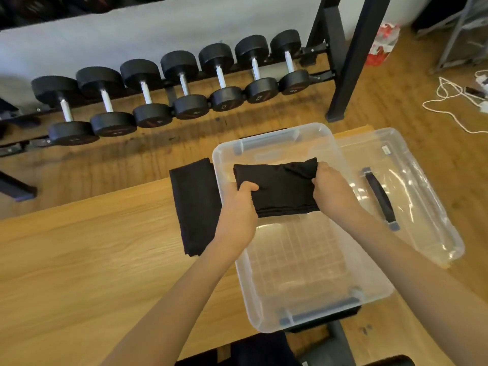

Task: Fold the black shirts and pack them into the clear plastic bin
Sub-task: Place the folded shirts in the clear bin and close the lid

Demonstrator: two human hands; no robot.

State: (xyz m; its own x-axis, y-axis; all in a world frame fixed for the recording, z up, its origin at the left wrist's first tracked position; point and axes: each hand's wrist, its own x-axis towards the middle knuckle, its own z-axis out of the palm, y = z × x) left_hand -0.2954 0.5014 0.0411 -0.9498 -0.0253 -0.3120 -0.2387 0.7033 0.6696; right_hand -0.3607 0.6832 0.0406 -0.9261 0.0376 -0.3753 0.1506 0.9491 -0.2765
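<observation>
Both forearms out over the wooden table [92, 247], left hand [239, 207] and right hand [334, 191] clamped on folded black shirt [280, 188] above clear plastic bin [375, 291], second folded shirt [195, 207] just left.

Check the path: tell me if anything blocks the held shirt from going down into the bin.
Nothing visible does. Both hands, left hand and right hand, hold the folded shirt over the open clear bin; its lid lies off to the right.
</observation>
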